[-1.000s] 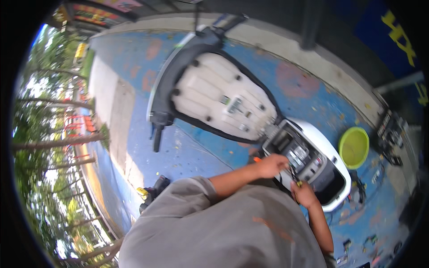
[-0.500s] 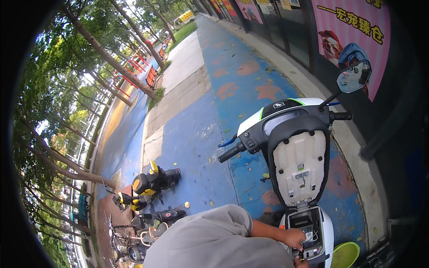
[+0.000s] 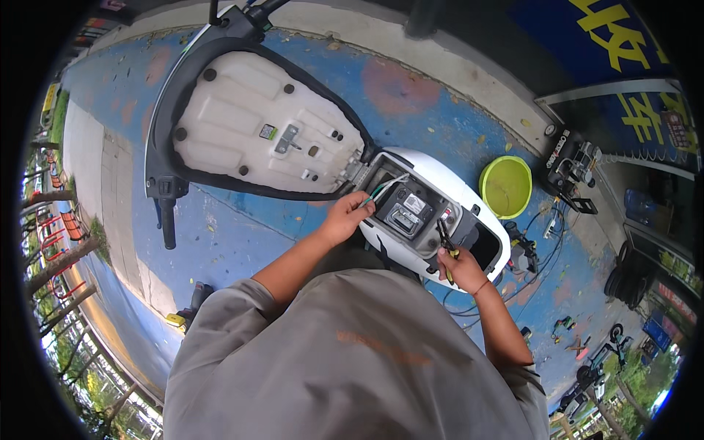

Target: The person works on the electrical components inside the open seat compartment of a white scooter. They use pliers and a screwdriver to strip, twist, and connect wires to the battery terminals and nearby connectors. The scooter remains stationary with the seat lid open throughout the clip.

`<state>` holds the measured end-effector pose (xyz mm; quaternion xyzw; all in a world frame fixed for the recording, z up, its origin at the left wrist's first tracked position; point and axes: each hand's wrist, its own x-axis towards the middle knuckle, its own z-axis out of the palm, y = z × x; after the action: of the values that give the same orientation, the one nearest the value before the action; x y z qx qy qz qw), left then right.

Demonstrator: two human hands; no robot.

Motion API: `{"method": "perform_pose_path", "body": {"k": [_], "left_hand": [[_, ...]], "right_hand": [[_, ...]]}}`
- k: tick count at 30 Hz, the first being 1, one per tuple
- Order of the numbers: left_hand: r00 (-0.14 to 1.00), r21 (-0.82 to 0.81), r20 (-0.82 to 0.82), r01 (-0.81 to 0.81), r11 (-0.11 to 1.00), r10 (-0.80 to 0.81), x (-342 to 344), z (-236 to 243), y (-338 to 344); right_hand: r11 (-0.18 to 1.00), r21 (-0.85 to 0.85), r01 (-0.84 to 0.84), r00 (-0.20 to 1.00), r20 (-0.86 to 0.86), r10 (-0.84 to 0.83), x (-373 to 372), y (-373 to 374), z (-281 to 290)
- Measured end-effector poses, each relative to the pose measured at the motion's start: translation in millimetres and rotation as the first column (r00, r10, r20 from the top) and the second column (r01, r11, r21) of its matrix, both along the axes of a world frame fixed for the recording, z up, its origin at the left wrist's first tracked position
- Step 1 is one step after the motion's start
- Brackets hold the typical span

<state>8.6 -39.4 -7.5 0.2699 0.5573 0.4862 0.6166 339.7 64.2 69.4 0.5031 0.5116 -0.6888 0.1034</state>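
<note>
I have the left hand (image 3: 347, 219) pinching thin green and white wires (image 3: 378, 193) that reach into the open compartment (image 3: 457, 210) of the scooter (image 3: 429, 168), while the right hand (image 3: 463, 268) closes round the pliers (image 3: 444, 236), their tip over the compartment's near side. Half a second ago I saw both hands close together; now they are apart, and my view has swung down from the path, with the seat (image 3: 238, 117) still flipped up.
</note>
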Motion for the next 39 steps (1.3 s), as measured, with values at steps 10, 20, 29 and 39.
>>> {"method": "perform_pose_path", "body": {"k": [10, 20, 29, 39], "left_hand": [[0.998, -0.092, 0.049, 0.044, 0.995, -0.040, 13, 24, 1], [0.969, 0.035, -0.237, 0.078, 0.996, -0.068, 33, 16, -6], [0.979, 0.001, -0.178, 0.100, 0.995, -0.098, 34, 29, -4], [0.964, 0.045, -0.249, 0.110, 0.993, -0.096, 36, 25, -5]], "right_hand": [[0.800, 0.515, -0.308, 0.947, 0.243, 0.208, -63, -30, 4], [0.721, 0.479, -0.501, 0.859, 0.375, 0.348, -93, -27, -4], [0.710, 0.479, -0.515, 0.853, 0.369, 0.369, -98, -29, 5], [0.702, 0.449, -0.553, 0.824, 0.415, 0.385, -102, -32, 11]]}}
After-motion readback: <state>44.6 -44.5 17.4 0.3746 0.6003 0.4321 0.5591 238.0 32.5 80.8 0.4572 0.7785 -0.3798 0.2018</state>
